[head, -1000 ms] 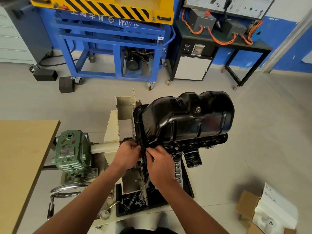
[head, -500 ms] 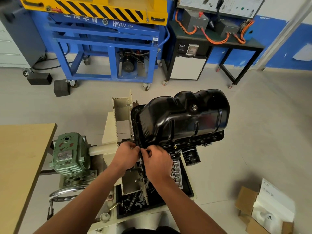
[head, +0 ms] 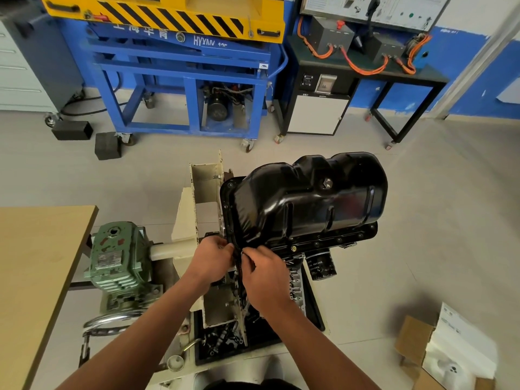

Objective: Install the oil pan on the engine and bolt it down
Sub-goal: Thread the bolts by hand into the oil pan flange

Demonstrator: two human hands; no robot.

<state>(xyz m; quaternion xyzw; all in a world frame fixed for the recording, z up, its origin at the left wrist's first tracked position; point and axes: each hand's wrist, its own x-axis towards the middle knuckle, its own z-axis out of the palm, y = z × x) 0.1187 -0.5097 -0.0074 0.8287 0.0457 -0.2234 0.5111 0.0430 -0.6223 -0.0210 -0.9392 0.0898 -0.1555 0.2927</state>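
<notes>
A glossy black oil pan [head: 306, 198] sits on the upturned engine [head: 295, 277], which hangs on a cream stand [head: 202, 192]. Bolts show along the pan's near flange [head: 332, 243]. My left hand [head: 211, 260] and my right hand [head: 264, 274] meet at the pan's near left corner. Both have their fingers curled at the flange edge, the right fingertips pinching something small there. What they pinch is too small to make out. A black oil filter [head: 320, 266] hangs below the flange.
A green gearbox [head: 118, 257] with a chrome handwheel [head: 112, 322] stands left of the stand. A black tray [head: 225, 342] of loose bolts lies below the engine. A wooden table [head: 36, 266] is at left, a cardboard box [head: 439, 350] at lower right, a blue cart [head: 183, 80] behind.
Both hands stay at the pan's near left corner, with only small finger movements. The camera view has shifted slightly.
</notes>
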